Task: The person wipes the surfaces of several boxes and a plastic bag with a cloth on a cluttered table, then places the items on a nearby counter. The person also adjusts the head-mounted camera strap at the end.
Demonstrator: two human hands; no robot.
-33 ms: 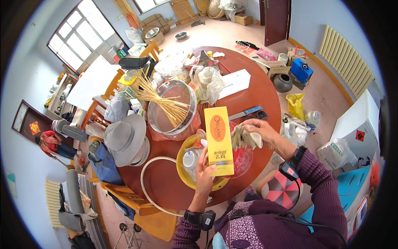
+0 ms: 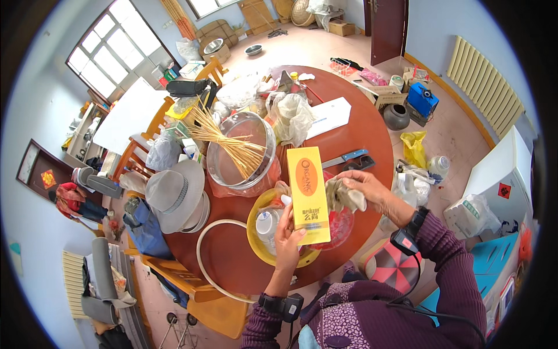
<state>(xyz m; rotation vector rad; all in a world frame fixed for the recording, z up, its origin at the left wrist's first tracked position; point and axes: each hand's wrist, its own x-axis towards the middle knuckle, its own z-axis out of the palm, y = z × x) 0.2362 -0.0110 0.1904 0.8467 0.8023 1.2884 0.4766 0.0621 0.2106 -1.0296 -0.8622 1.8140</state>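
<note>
My left hand point(image 2: 286, 237) grips a tall yellow carton point(image 2: 308, 200) with an orange oval by its lower left side, holding it upright above the table. Bunched in my right hand point(image 2: 372, 192) is a greyish cloth point(image 2: 344, 196), close against the carton's right edge. Underneath the carton stands a yellow plastic basket point(image 2: 253, 235) with a white tub point(image 2: 267, 223) in it. Part of a red basin point(image 2: 343, 230) shows below the cloth. The carton hides much of what lies behind it.
On the round red table point(image 2: 363, 134) are a blue-handled knife point(image 2: 346, 156), a white box point(image 2: 329, 118), a sieve point(image 2: 212, 157) with thin sticks point(image 2: 232, 145), grey hats point(image 2: 174, 189) and a pale hoop point(image 2: 200, 256). A wooden chair point(image 2: 215, 311) stands at the near left.
The carton has shifted slightly to the right in my left hand. My right hand and the cloth have changed position a little beside it.
</note>
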